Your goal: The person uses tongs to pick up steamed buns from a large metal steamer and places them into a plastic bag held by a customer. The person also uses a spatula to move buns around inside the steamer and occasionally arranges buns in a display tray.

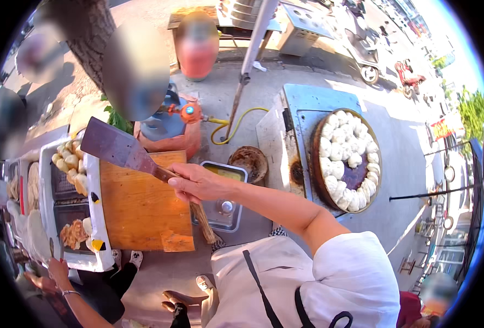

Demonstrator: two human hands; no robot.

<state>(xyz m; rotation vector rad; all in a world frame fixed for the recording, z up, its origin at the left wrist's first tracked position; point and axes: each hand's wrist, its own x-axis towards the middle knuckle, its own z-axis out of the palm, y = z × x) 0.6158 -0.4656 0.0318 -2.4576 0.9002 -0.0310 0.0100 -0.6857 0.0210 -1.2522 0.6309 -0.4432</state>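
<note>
My right hand [197, 180] grips the wooden handle of a broad metal spatula [117, 145]. The spatula's blade points up and left over the corner of an orange-brown wooden board [143, 201], and the handle's end hangs over a metal tray [225, 213]. My left hand is out of view. On the right, a round pan [318, 164] sits on a blue-topped metal stove [303, 98]. White dough buns [336, 151] line the pan, with bare dark metal at its middle.
A white-rimmed food case [102, 229] stands left, with another person's hand [57, 270] near it. Beyond the board are a blue gas cylinder [162, 127] and a yellow hose [238, 127]. A rusty round pan [248, 164] lies by the stove. A slanted pole [254, 49] stands above centre.
</note>
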